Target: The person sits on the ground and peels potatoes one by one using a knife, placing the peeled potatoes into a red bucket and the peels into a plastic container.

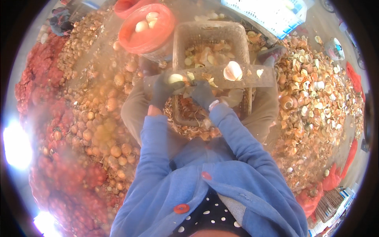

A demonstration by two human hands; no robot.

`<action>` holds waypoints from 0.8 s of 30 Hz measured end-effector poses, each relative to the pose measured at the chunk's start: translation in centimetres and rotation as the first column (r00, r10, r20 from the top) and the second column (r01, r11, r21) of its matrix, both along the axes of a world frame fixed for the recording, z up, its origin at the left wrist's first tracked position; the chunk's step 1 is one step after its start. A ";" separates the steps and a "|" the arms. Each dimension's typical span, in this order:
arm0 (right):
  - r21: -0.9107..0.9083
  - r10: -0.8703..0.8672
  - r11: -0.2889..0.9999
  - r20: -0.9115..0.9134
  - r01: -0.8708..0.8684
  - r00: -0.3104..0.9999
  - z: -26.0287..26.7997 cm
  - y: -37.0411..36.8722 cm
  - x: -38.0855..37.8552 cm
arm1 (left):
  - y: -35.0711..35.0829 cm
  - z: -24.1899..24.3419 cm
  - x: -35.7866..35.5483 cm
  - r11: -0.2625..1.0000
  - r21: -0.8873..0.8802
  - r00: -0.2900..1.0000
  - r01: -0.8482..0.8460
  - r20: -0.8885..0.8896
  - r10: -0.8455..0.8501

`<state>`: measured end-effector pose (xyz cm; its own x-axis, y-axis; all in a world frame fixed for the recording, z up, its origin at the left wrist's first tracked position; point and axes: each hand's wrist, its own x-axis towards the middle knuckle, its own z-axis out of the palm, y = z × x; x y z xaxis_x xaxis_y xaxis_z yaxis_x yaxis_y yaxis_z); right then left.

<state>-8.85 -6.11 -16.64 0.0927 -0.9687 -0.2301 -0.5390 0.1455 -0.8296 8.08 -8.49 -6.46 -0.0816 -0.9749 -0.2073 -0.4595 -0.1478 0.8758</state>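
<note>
A narrow board (207,75) lies across a plastic crate (176,47) between my knees. Over its left part, my gloved left hand (165,89) holds a pale, partly peeled onion (176,78). My gloved right hand (202,92) is close beside it, fingers curled at the onion's near side; a small dark thing shows at its fingertips, too blurred to name. Farther right on the board rests a peeled white onion half or layer (233,71), with scraps of skin around it. Onion skins and pieces lie inside the crate.
A bucket with a red mesh lining (127,37) holds several peeled onions (142,26). Unpeeled onions (115,151) and red mesh sacks (65,174) spread at left. A heap of onion skins (311,97) lies at right, a blue-white basket (266,13) beyond. Another person (60,21) is at the far left.
</note>
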 end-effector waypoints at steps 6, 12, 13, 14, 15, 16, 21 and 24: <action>-0.088 0.098 0.987 -0.358 -0.138 0.928 4.1 -0.6 -2.4 | 0.5 -2.3 2.2 0.995 0.053 0.962 -0.081 -0.255 0.092; -0.136 0.192 0.940 -0.543 -0.312 0.817 0.0 -0.9 -8.5 | -0.2 -0.7 1.7 0.963 0.237 0.943 -0.129 -0.272 0.194; -0.175 0.185 0.934 -0.511 -0.312 0.839 0.5 -0.8 -8.5 | 0.0 -0.8 1.9 0.958 0.251 0.939 -0.138 -0.276 0.208; -0.217 0.195 0.911 -0.524 -0.352 0.829 0.9 -0.2 -8.0 | 0.1 -0.7 2.1 0.953 0.265 0.934 -0.148 -0.279 0.223; -0.313 0.162 0.873 -0.536 -0.373 0.828 0.9 -0.1 -7.6 | 0.2 -0.4 1.8 0.949 0.280 0.930 -0.148 -0.287 0.230; -0.406 0.119 0.827 -0.550 -0.388 0.827 0.8 -0.1 -7.3 | 0.0 -0.7 1.7 0.971 0.219 0.957 -0.092 -0.250 0.147; 0.383 -0.131 0.924 0.286 0.012 0.949 11.7 -1.6 -2.9 | 2.0 0.9 0.9 0.996 -0.059 0.984 -0.062 -0.173 0.051; 0.386 -0.080 0.919 0.378 -0.079 0.922 10.1 -2.4 -2.4 | 1.3 1.4 0.6 0.999 0.042 0.998 -0.032 -0.054 0.034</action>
<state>-11.26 -8.49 -6.54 0.2489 -0.8090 -0.5325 -0.1944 0.4969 -0.8458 8.70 -7.15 -5.09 -0.0621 -0.9680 -0.2431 -0.4051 -0.1982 0.8925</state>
